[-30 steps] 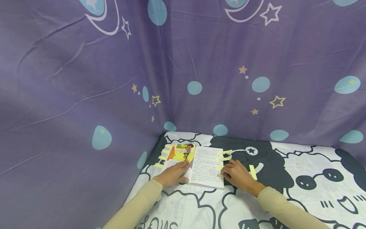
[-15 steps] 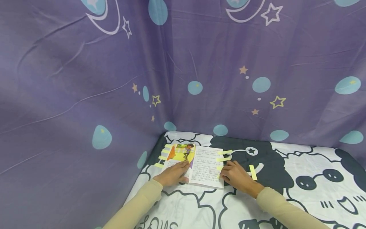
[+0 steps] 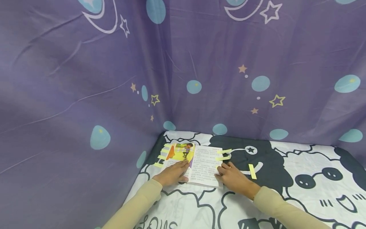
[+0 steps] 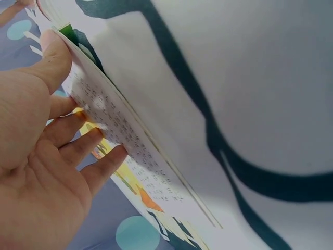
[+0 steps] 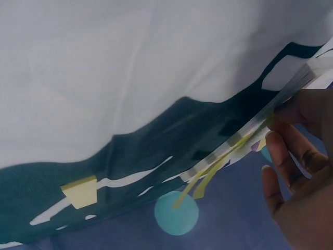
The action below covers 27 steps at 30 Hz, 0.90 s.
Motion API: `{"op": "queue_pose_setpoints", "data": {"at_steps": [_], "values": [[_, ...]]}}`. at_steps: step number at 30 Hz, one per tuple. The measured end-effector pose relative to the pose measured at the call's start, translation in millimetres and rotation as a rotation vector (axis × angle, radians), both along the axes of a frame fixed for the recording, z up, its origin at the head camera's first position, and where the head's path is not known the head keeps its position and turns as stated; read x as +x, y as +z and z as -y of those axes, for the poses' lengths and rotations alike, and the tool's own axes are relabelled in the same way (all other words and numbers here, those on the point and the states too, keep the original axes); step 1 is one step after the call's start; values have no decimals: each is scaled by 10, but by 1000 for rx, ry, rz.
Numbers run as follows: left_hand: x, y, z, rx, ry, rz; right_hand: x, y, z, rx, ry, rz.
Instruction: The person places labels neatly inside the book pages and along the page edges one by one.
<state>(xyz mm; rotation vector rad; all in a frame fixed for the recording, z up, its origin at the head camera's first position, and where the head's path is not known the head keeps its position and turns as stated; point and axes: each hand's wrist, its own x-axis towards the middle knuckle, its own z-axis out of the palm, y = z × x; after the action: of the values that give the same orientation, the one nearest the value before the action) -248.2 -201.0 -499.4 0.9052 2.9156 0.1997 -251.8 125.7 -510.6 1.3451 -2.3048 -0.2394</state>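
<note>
An open book [image 3: 206,165] lies on the patterned sheet, with a coloured picture on its left page and printed text on the right. My left hand [image 3: 172,174] rests on the left page near the spine, its fingers spread and fairly straight in the left wrist view. At the right page's outer edge is my right hand [image 3: 234,178], thumb and forefinger together. In the right wrist view these pinch a yellow sticky tab [image 5: 270,120] at the page edge. More yellow sticky tabs [image 3: 224,158] stick out of the right edge above that hand.
A small pad of yellow sticky tabs [image 3: 252,171] lies on the black-and-white sheet [image 3: 200,206] right of the book. Several pale yellow tabs [image 3: 161,157] jut from the book's left edge. Purple curtains [image 3: 211,105] hang behind and at the left.
My right hand has shifted slightly left, so its fingertips now overlap the right page's edge. My left hand stays on the left page.
</note>
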Motion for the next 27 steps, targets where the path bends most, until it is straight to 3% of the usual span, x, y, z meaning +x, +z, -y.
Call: {"op": "queue_pose_setpoints", "data": {"at_steps": [11, 17, 27], "values": [[20, 83, -100, -35, 17, 7, 85, -23, 54, 99, -13, -108], [110, 133, -250, -42, 43, 14, 71, 11, -1, -1, -16, -39], [185, 19, -367, -91, 102, -92, 82, 38, -145, -78, -46, 87]]}}
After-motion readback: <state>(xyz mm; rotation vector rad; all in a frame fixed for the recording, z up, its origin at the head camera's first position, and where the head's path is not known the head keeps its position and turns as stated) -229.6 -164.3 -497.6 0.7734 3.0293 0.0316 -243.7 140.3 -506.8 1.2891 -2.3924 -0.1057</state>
